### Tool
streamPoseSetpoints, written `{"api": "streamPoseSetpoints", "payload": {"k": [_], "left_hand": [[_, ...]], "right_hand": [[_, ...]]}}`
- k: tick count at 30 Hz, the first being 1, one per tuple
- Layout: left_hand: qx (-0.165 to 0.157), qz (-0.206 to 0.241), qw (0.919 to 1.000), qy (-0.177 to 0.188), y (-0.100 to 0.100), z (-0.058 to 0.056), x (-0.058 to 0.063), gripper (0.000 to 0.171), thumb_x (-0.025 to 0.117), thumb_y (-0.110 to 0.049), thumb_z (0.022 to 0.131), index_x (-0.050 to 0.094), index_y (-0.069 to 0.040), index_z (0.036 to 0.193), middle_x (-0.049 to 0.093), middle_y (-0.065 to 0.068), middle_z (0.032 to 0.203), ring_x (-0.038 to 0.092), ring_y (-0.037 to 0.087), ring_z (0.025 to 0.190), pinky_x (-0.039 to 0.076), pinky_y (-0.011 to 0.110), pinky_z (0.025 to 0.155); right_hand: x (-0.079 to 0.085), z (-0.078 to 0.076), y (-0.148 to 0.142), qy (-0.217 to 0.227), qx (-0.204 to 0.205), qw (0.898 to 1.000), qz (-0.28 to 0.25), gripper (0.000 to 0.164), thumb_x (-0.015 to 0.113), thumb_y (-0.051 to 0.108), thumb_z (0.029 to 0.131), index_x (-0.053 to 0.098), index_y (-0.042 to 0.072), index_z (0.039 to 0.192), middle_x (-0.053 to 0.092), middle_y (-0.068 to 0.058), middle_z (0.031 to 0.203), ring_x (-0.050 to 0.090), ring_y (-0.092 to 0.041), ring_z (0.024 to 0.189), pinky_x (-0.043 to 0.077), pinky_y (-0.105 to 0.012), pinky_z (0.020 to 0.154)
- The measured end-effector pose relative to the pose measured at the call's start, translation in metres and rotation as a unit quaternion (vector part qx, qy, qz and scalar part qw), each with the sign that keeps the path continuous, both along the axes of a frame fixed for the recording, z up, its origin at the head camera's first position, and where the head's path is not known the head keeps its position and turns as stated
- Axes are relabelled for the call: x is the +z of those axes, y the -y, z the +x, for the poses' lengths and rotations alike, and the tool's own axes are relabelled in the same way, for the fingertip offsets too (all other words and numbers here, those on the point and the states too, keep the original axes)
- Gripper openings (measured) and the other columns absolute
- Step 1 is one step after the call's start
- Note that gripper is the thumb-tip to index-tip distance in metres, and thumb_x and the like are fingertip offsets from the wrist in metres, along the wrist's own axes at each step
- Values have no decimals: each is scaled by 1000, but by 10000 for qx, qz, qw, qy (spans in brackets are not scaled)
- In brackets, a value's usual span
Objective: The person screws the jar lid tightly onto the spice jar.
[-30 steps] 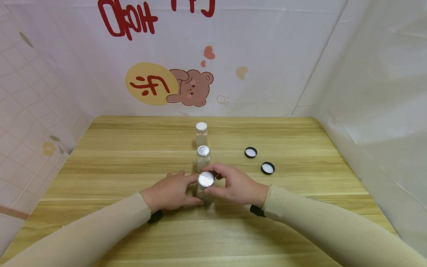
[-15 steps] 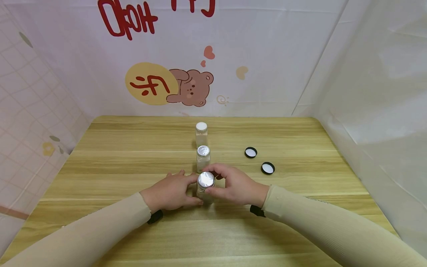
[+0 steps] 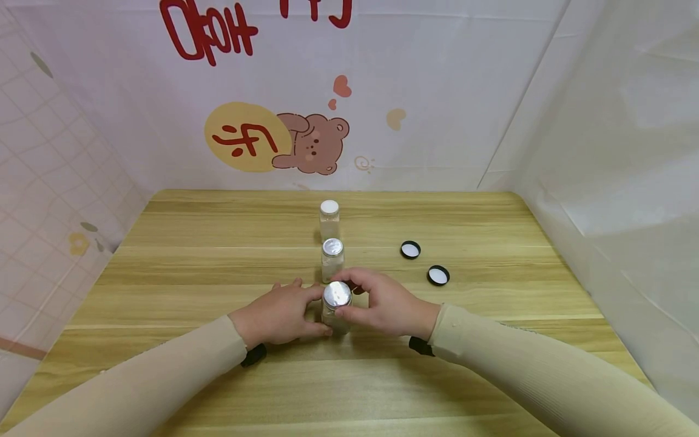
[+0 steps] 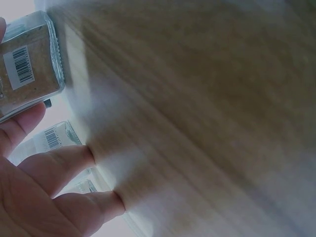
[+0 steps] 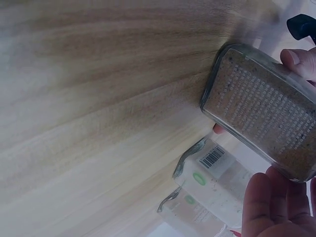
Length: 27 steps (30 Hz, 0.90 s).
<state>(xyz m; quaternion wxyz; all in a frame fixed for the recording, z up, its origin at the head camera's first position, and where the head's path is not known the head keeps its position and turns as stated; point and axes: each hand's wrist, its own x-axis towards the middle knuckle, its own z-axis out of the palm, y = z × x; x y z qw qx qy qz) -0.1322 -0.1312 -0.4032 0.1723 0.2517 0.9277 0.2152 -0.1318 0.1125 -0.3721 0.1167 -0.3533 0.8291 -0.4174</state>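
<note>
Silver shines on the top of the near jar (image 3: 338,321), which stands up straight on the wood table (image 3: 218,243) right in front of me. I have both hands on it. My left hand (image 3: 281,312) holds its left side with the thumb and first finger, and two more fingers are spread out and touch the table, maybe so my hand won't wobble. My right hand (image 3: 393,306) is bent round the other side, thumb near and fingers far, with a gap at the palm. It grips just under the top, I think so the jar can't tip or slide.

There is brown stuff (image 5: 266,108) in the jar, and it looks almost full.

The middle jar (image 3: 332,261) and the far jar (image 3: 329,221) stand behind it in a row, I guess to keep them neat. The middle one has a silver top too, and the far one's is white.

Off to the right are two black caps, one far cap (image 3: 411,249) and one near cap (image 3: 438,275). They lie apart with their white insides up, probably there to be out of my hands' way. A bear (image 3: 317,145) is on the far wall (image 3: 437,60).
</note>
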Motion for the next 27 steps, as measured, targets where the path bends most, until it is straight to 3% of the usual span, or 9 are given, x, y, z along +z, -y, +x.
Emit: {"api": "streamPoseSetpoints", "payload": {"k": [8, 18, 23, 27], "left_hand": [[-5, 3, 10000, 2, 0, 0, 0, 67, 80, -57, 88, 59, -33, 147, 69, 0, 142, 43, 60, 144, 28, 87, 109], [-27, 15, 10000, 22, 0, 0, 1, 66, 80, -56, 89, 59, -34, 147, 68, -1, 144, 43, 62, 143, 27, 87, 109], [-57, 1, 10000, -30, 0, 0, 0, 66, 80, -56, 89, 58, -35, 147, 68, -1, 143, 44, 62, 143, 28, 87, 108], [-52, -6, 10000, -35, 0, 0, 0, 67, 80, -56, 89, 58, -34, 148, 68, -1, 144, 44, 61, 143, 28, 87, 109]], "right_hand": [[-2, -1, -2, -172, 92, 9998, 16, 47, 78, 15, 95, 63, 10, 139, 71, 0, 125, 65, -14, 111, 55, -44, 100], [-4, -2, 0, 41, 15, 10000, 2, 44, 79, 16, 95, 63, 11, 135, 71, 1, 125, 66, -19, 112, 55, -45, 101], [-3, -2, -2, -157, 99, 9998, 9, 50, 78, 15, 95, 61, 8, 141, 71, -1, 127, 66, -16, 112, 55, -44, 101], [-3, -1, -2, -208, 117, 9997, -54, 46, 78, 14, 95, 63, 10, 138, 72, 0, 124, 65, -14, 110, 55, -44, 99]]}}
